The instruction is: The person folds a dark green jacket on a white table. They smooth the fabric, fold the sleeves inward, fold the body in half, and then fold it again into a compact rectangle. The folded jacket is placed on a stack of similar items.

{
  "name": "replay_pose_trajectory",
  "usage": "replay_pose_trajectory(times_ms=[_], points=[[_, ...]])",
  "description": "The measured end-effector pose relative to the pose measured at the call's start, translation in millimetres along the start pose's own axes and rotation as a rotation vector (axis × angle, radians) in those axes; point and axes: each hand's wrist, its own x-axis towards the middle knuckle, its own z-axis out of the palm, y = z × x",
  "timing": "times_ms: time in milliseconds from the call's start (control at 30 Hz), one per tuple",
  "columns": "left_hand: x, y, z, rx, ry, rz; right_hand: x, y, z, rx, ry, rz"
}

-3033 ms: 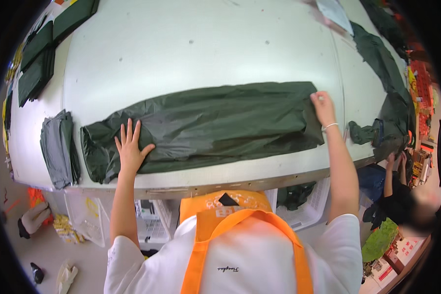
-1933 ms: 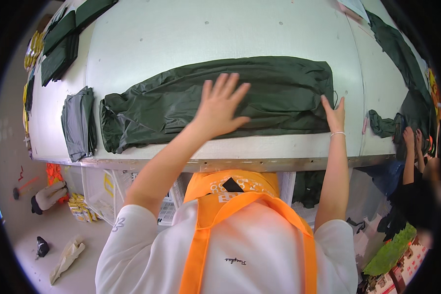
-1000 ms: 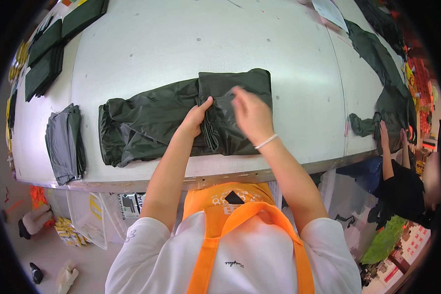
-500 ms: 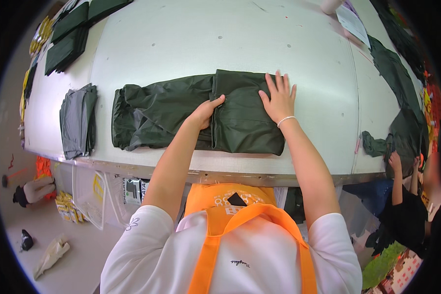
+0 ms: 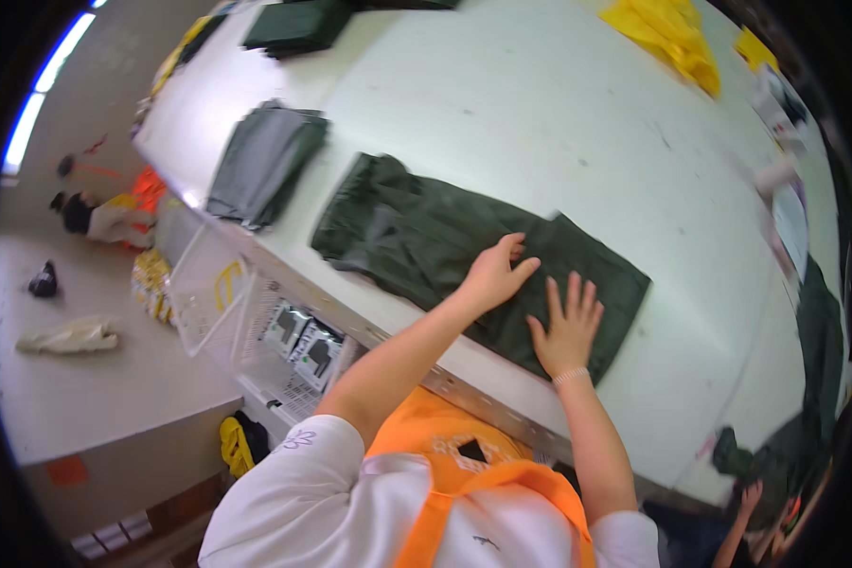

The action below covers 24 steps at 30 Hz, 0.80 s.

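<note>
A dark green garment [image 5: 417,222] of smooth, slightly shiny fabric lies on the white table in front of me, its gathered end to the left and its right end folded over. At the fold's left edge is my left hand [image 5: 494,276], thumb and fingers apart, with no fabric visibly gripped. My right hand [image 5: 566,331] rests flat on the folded part, fingers spread, a beaded bracelet at its wrist. The two hands are close together, and parts of the garment beneath them are hidden.
Left of the garment lies a grey-green folded stack [image 5: 270,161]; farther back is a dark green pile [image 5: 298,26]. Yellow fabric [image 5: 672,38] lies at the far right. Below the table's edge stands a white plastic basket [image 5: 265,369] with packages. Another person's hand [image 5: 750,497] is at lower right.
The view has turned, so the table appears tilted. My left hand has let go of the fold's edge. My right hand has moved from the garment's far right edge nearer to my left hand.
</note>
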Motion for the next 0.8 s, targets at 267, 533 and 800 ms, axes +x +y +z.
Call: replay_pose_trajectory(times_ms=[267,533,800], points=[[135.8,-88.3,-272.5,-0.578,0.349,-0.164,10.0,-13.6,-14.8,0.006,-0.136,0.045],[378.8,-227.1,-468.6,-0.925,0.516,-0.354,42.7,-38.9,-37.4,0.18,-0.11,0.413],[521.2,-276.7,-545.6,-1.12,0.579,-0.406,54.2,-60.0,-25.1,0.08,-0.088,0.504]])
